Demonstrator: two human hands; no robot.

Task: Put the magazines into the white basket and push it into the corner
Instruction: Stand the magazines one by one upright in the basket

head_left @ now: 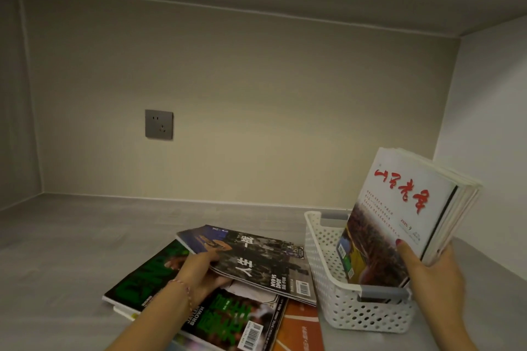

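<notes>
One white perforated plastic basket with grey handle grips stands on the grey tabletop at about four o'clock in the view. The right hand grips a bundle of several thin magazines — how many cannot be counted — thumb curled over the front cover, the other fingers behind; the bundle stands upright with its lower end inside the basket. Its white front cover bears red brush-written Chinese characters and "2025 9".

At six o'clock, just left of the basket, three more magazines lie overlapped. The left hand pinches the near edge of the dark magazine on top, fingers tucked beneath it, lifting that edge; its cover reads "人生" and "MVP". Under it lies a green-lettered magazine printed "BROWN", with a barcode, and an orange-covered magazine touching the basket's near corner.

One grey wall socket sits at ten o'clock.
</notes>
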